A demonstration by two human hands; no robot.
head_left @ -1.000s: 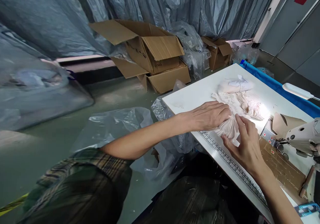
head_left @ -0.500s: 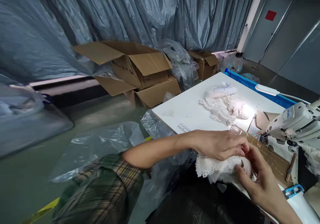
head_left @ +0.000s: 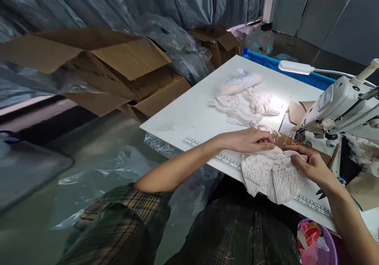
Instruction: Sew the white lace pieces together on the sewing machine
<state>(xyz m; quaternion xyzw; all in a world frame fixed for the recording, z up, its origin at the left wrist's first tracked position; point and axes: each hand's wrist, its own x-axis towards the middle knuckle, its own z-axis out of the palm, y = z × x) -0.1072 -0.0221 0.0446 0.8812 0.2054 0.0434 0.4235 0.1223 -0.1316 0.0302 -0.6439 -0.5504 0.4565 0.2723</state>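
A piece of white lace fabric (head_left: 274, 174) hangs in folds over the front edge of the white table (head_left: 174, 121). Its upper left edge is pinched by my left hand (head_left: 251, 140), fingers curled over it. On the upper right side, my right hand (head_left: 310, 162) grips the lace between thumb and fingers. Just beyond both hands stands a white sewing machine (head_left: 334, 107), its needle area right of the lace. Farther back under the lamp lies a pile of lace pieces (head_left: 242, 105) with a rolled, tied bundle (head_left: 241, 82) behind it.
A lamp (head_left: 296, 67) on a bendable arm shines over the table. Scissors tips (head_left: 320, 194) show beside my right forearm. A purple bin (head_left: 328, 241) with scraps stands below the edge. Open cardboard boxes (head_left: 133, 59) and clear plastic (head_left: 124, 166) lie at left.
The view has shifted, showing more of the table's front edge. The lace, bunched up before, is now spread and hanging down between my hands, which have moved slightly apart.
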